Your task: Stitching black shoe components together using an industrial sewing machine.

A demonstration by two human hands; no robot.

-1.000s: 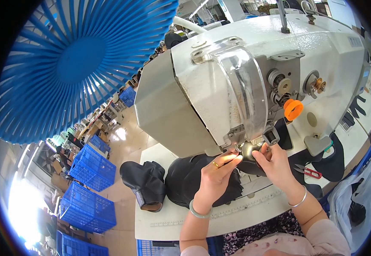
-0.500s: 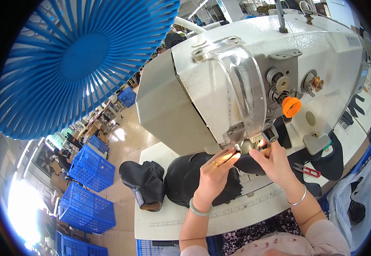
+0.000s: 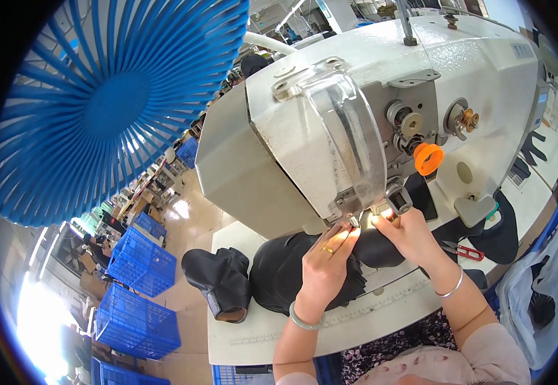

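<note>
black piece (image 3: pixel 380 249) looks light, supple, slick; hold edges. left hand (image 3: pixel 327 262), right hand (image 3: pixel 411 236) apart, touching it; can't tell if clamped.

No wording can be read. Toward five o'clock on the tabletop (image 3: pixel 253 353), a ruler strip (image 3: pixel 337 323) bears fine graduations, its figures too small to make out; the machine's (image 3: pixel 494 74) two-o'clock label (image 3: pixel 522 51) is likewise illegible.

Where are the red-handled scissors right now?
In the head view, the red-handled scissors lie right of centre, just to the right of the right hand, beside black material.
</note>
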